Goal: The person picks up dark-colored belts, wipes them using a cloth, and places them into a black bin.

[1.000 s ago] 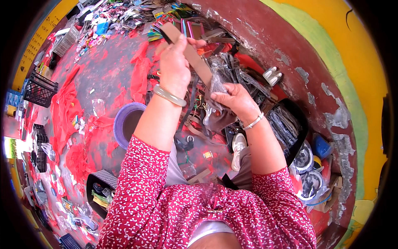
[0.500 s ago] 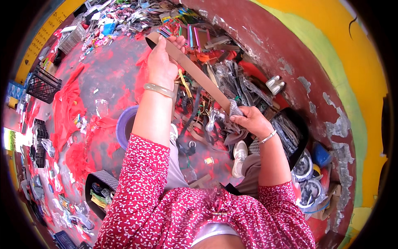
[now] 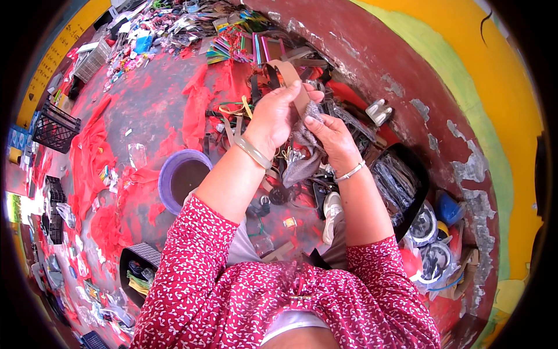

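Observation:
A flat tan belt point(image 3: 286, 71) runs between my hands, its far end bent over into a loop. My left hand point(image 3: 278, 113) is closed on the belt, thumb on top. Close beside it, my right hand point(image 3: 336, 136) pinches a grey rag point(image 3: 307, 157) against the belt. The rag's loose part hangs below the fingers, and the covered part of the belt is hidden. Beneath both hands lies a pile of dark straps and plastic-wrapped bundles point(image 3: 349, 119).
A purple bucket point(image 3: 168, 189) stands to the left. At my right is a black bin point(image 3: 423, 186) of wrapped straps. Another black bin point(image 3: 124, 270) is at lower left, and a black crate point(image 3: 58, 125) farther left. Red cloth point(image 3: 90, 157) covers parts of the floor. A peeling wall point(image 3: 430, 87) curves along the right.
My left hand has moved right and nearer, the right slightly up and left, so the hands are now close together. The stretched belt is now bent, and more of the rag shows.

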Motion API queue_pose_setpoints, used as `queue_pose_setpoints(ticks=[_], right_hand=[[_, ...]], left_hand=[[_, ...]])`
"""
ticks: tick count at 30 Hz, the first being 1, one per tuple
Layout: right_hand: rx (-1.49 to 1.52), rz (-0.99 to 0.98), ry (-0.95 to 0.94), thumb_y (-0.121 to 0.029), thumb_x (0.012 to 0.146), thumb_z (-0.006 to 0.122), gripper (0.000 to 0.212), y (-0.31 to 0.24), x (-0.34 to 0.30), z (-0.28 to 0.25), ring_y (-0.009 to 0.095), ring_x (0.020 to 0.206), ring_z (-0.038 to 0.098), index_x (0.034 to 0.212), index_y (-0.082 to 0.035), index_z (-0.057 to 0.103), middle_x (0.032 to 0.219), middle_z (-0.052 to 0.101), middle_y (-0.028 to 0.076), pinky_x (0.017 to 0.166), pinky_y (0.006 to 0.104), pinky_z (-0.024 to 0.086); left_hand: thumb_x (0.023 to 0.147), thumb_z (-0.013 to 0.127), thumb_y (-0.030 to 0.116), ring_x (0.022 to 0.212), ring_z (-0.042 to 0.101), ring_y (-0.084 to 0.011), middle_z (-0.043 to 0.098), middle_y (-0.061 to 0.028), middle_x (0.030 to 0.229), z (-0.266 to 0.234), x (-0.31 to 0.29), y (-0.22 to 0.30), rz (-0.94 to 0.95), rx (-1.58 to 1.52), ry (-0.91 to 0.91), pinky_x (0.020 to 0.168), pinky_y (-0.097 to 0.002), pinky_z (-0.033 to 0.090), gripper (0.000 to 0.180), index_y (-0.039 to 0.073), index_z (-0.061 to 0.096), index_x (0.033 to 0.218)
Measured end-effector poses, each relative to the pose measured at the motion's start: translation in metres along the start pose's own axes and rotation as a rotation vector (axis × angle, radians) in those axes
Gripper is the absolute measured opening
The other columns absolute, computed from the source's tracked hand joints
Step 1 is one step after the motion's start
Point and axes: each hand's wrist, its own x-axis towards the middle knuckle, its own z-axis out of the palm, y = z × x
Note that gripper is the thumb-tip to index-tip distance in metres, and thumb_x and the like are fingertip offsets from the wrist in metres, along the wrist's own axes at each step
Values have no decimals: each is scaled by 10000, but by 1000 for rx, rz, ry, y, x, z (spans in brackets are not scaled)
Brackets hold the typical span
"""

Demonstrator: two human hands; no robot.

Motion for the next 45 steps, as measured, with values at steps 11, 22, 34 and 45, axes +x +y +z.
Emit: queue_pose_setpoints(ticks=[11, 22, 34, 45], right_hand=[[47, 125, -125, -148, 835, 596, 142, 6, 2, 1, 100, 587, 580, 869, -11, 601, 732, 623, 35, 544, 236, 484], [37, 133, -115, -147, 829, 609, 137, 9, -17, -6, 79, 593, 552, 872, -17, 608, 720, 606, 12, 564, 226, 465], [-260, 171, -230, -162, 808, 645, 164, 18, -27, -20, 41, 642, 489, 881, -21, 604, 728, 569, -41, 586, 206, 426], [-102, -16, -106, -228, 868, 567, 226, 9, -21, -16, 39, 684, 495, 941, -16, 603, 768, 574, -38, 618, 198, 423]], left_hand=[[884, 467, 148, 878, 584, -255, 617, -193, 913, -12, 9, 24, 238, 42, 233, 797, -345, 444, 196, -23, 535, 952], [882, 479, 155, 899, 589, -236, 631, -164, 879, -6, 3, 23, 259, 154, 230, 777, -333, 442, 183, -7, 555, 923], [879, 472, 119, 829, 599, -266, 611, -155, 830, -21, 5, 53, 498, 70, 348, 743, -355, 475, 158, -26, 533, 885], [844, 520, 455, 904, 589, -271, 588, -202, 983, -25, 7, 32, 97, -73, -28, 867, -381, 447, 455, 12, 512, 944]])
